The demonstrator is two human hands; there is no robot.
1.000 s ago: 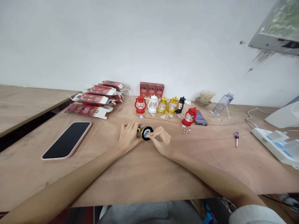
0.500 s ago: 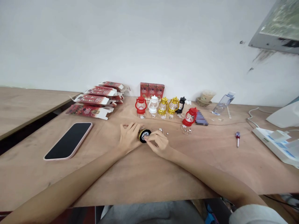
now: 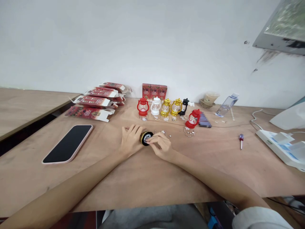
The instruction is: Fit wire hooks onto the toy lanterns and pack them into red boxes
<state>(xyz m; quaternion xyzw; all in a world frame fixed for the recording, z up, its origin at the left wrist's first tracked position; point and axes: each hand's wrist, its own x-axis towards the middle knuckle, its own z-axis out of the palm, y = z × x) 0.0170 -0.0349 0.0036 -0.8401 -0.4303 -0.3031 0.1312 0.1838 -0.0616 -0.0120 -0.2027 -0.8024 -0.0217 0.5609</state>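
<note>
My left hand [image 3: 131, 140] is wrapped round a small lantern [image 3: 143, 138] lying on its side, its dark round base with a gold rim turned toward me. My right hand [image 3: 162, 146] has its fingertips pinched together at the pale middle of that base; whatever sits between them is too small to make out. Just behind, small white pieces and a bent wire frame [image 3: 160, 133] lie on the table. Farther back stand a red lantern [image 3: 143, 107], a white lantern [image 3: 155, 107], two gold lanterns [image 3: 176, 107] and a black one [image 3: 184, 107].
Another red lantern [image 3: 193, 119] leans near a wire frame [image 3: 189, 132]. Flattened red boxes [image 3: 89, 112] and a phone [image 3: 68, 143] lie left; upright red boxes [image 3: 154, 92] stand behind. On the right are a screwdriver [image 3: 241, 140], bottle [image 3: 227, 105], cup [image 3: 210, 98] and power strip [image 3: 281, 149].
My right fingertips have shifted slightly at the lantern's base, showing more of its pale middle. My left hand keeps its hold, and the camera view has moved a little.
</note>
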